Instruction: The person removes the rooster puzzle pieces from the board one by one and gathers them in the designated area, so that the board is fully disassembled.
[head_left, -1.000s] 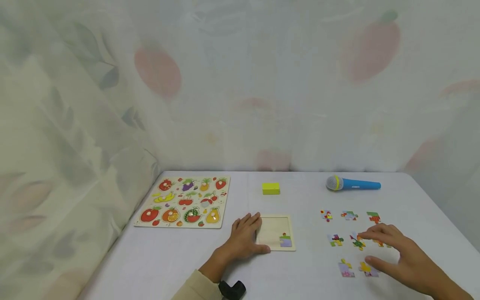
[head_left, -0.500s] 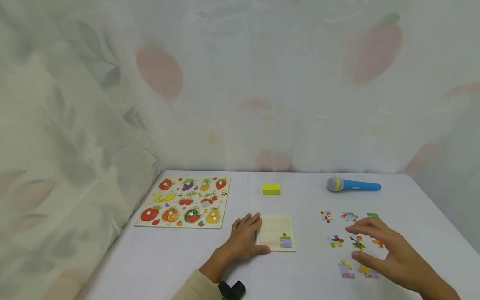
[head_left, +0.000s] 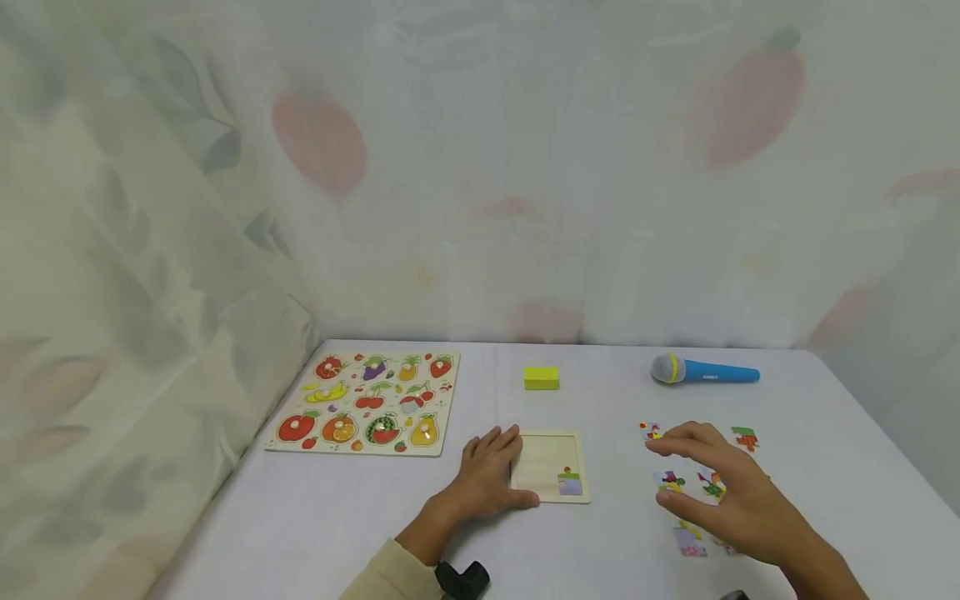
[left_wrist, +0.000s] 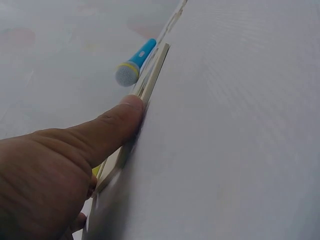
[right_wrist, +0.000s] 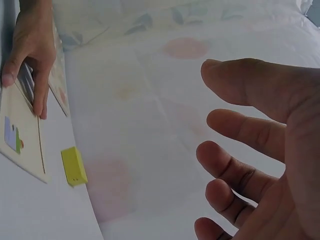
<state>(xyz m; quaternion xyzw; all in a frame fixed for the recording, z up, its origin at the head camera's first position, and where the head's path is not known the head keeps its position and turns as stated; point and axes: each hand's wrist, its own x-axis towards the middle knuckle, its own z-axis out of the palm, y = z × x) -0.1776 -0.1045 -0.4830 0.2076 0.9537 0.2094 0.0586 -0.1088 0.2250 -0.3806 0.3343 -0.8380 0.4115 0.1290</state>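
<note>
My left hand [head_left: 487, 477] holds the left side of a small square wooden puzzle tray [head_left: 536, 467], thumb along the near edge and fingers at the far left corner. One picture piece [head_left: 569, 482], lilac and green, lies in the tray's near right corner. Over the loose jigsaw pieces on the right hovers my right hand [head_left: 738, 492], its thumb and fingers spread apart with nothing between them. Peeking out around it are a lilac piece [head_left: 690, 540], a red and green piece [head_left: 745, 438] and several others, partly hidden by the hand. In the right wrist view, the fingers [right_wrist: 245, 125] are loosely bent.
A fruit puzzle board [head_left: 367, 404] lies at the left, and a yellow-green block [head_left: 542, 378] is behind the tray. At the back right rests a blue toy microphone [head_left: 705, 369]. Patterned cloth hangs behind the white table [head_left: 600, 558] and along its left side.
My right hand has moved left across the loose pieces, still spread, uncovering the red and green piece and covering others. The left hand and tray stay put.
</note>
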